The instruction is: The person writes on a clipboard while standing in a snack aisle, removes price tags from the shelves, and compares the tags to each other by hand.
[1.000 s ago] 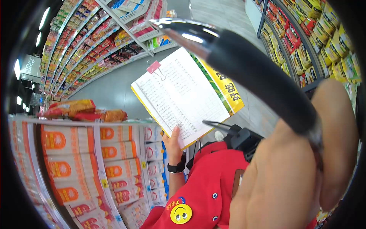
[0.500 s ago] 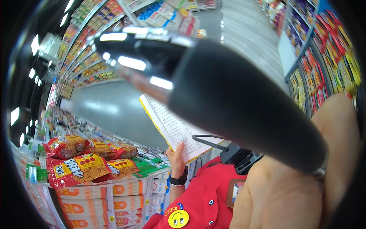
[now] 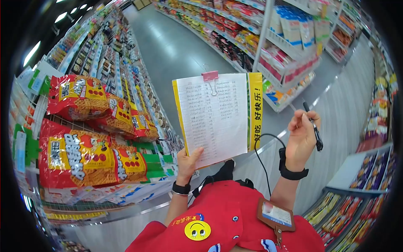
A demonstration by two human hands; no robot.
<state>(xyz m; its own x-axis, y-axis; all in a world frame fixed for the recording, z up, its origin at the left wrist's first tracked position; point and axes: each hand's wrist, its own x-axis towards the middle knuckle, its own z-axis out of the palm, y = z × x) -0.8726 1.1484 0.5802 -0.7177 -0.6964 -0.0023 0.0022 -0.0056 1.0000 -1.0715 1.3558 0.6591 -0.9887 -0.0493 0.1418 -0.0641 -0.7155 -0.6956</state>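
My left hand (image 3: pixel 187 164) grips the lower left corner of a handwritten list (image 3: pixel 218 122), its thumb on the paper and its fingers behind. The sheets lie on a yellow printed board (image 3: pixel 255 105), and a pink binder clip (image 3: pixel 210 75) pinches their top edge. To the right of the board, apart from it, my right hand (image 3: pixel 302 134) is raised with its fingers curled round a black pen (image 3: pixel 317 136). A black device on a strap (image 3: pixel 289 168) sits at my right wrist, with a cable running from it.
Red and yellow snack bags (image 3: pixel 79 155) are heaped on a shelf at the left. A wire rack (image 3: pixel 289 46) with packets stands ahead on the right. More packaged goods (image 3: pixel 336 214) fill shelves at lower right. The grey aisle floor (image 3: pixel 168 46) runs ahead.
The large black object that filled the near view in my right hand has moved away; that hand is now lower and farther off with the pen. The list faces me more squarely.
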